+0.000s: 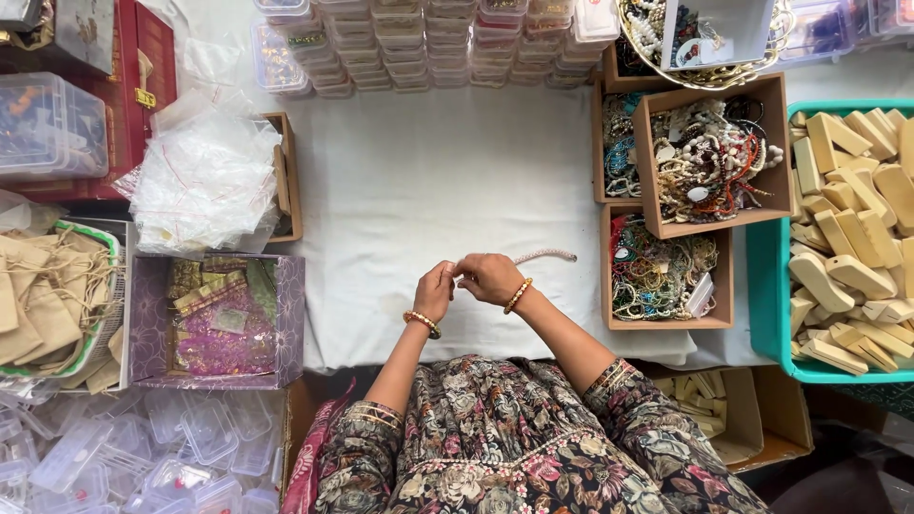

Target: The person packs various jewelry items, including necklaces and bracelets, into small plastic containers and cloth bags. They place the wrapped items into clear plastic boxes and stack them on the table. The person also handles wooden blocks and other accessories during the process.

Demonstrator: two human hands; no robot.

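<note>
Pale bead bracelet is pinched by both hands, left hand and right hand, fingers closed; brown cardboard boxes just right, on the white-clothed desk.

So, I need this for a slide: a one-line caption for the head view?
Both hands hold a pale beaded bracelet over a white cloth.

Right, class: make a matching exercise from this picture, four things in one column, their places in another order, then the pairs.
1 beaded strand
2 teal basket
3 clear bags
4 purple box

A upper left of the cloth
B held in the right hand, beside the left hand
C far right, full of pale blocks
D left of the forearms

1-B, 2-C, 3-A, 4-D
</note>
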